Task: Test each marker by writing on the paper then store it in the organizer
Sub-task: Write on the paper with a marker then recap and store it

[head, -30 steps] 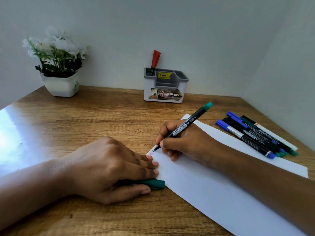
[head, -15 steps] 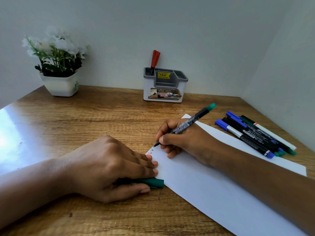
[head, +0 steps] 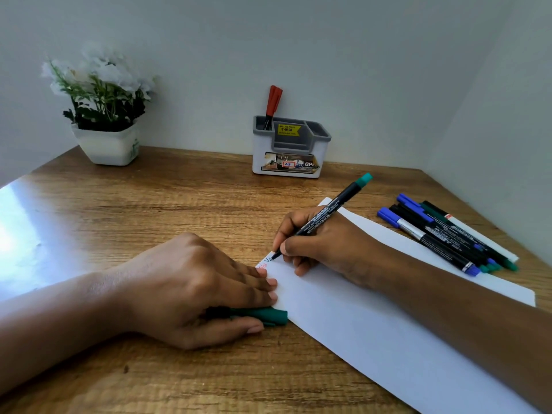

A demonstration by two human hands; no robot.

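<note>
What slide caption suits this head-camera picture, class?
Right hand writes on the paper with a green marker while the left hand holds a green cap; a red marker stands in the organizer.

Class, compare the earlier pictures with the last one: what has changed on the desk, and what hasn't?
The right hand has kept writing: the green marker shifted slightly at the corner of the paper, adding green strokes beside the red writing. Unchanged: the left hand holds the cap and presses the paper; the spare markers and the red marker in the organizer.
</note>
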